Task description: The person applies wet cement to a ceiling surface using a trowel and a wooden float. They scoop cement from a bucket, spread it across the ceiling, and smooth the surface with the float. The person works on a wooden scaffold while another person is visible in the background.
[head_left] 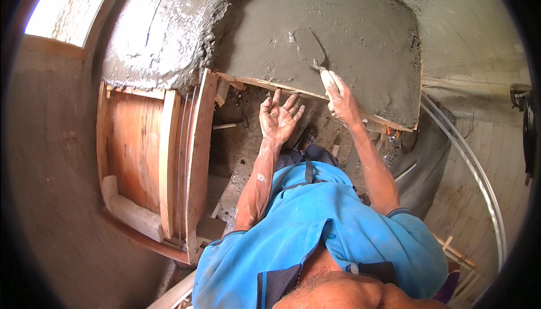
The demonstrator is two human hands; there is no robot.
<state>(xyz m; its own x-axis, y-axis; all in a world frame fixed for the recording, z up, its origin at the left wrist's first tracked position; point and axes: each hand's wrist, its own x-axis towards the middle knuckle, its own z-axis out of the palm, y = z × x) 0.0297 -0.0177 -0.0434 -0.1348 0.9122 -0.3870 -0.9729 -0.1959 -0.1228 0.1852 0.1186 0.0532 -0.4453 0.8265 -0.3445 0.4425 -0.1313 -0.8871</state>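
Note:
My right hand (341, 98) is closed around the handle of a trowel (309, 47). The trowel's blade, smeared with grey cement, lies on the wet cement slab (259, 38) in front of me. Palm up and fingers spread, my left hand (280, 118) holds nothing. It is near the wooden form board (315, 96) along the slab's near edge; whether the fingertips touch the board I cannot tell.
At the left, a higher cement surface (163, 27) stands over a wooden form (135, 151) with an upright plank (198, 162). A hammer (228, 125) lies below the slab. Two pale pipes (468, 157) curve along the right, beside the tiled wall (459, 190).

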